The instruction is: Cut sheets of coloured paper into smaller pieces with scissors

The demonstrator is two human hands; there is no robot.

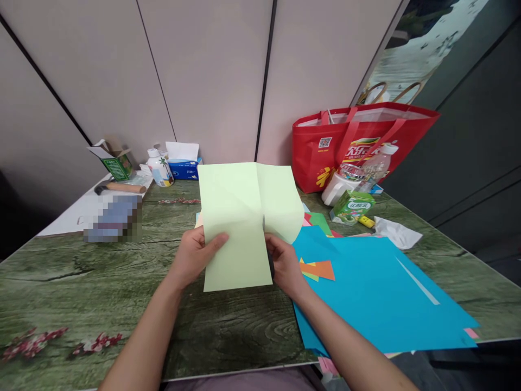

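A pale green sheet of paper (pixel 234 217) is held up above the table in front of me. My left hand (pixel 193 258) grips its left edge, thumb on the near face and fingers behind. On the other side, my right hand (pixel 287 266) is closed around dark-handled scissors (pixel 271 267), mostly hidden behind the paper. Their blade shows at a cut running up from the bottom edge, near a vertical crease. To the right of the cut, the paper curls away behind my right hand.
Blue sheets (pixel 366 288) with orange scraps (pixel 321 270) lie at right. Behind them stand a red bag (pixel 317 157), a green drink carton (pixel 352 206) and a plastic bottle (pixel 380 163). A hammer (pixel 122 187), spray can (pixel 160 168) and tissue box (pixel 183 168) are at back left.
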